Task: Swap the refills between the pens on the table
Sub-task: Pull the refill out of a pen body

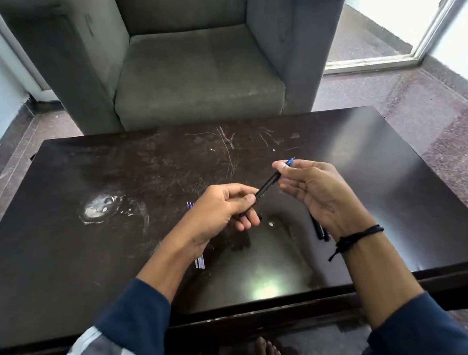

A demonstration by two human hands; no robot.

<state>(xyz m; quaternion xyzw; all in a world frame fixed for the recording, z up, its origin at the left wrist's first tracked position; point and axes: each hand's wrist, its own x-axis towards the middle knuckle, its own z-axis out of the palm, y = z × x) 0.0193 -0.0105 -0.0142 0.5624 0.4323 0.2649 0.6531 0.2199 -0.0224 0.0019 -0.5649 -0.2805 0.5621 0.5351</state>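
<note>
**Two hands on one black pen**

Both hands hold a single black pen in the air above the middle of the dark table. The left hand grips its lower end, and the right hand pinches the upper end just below the blue tip. Thin refills lie on the table towards the near edge, partly hidden under the left forearm. More black pens lie beside the right wrist, partly covered by it. A grey armchair stands beyond the far edge.
</note>
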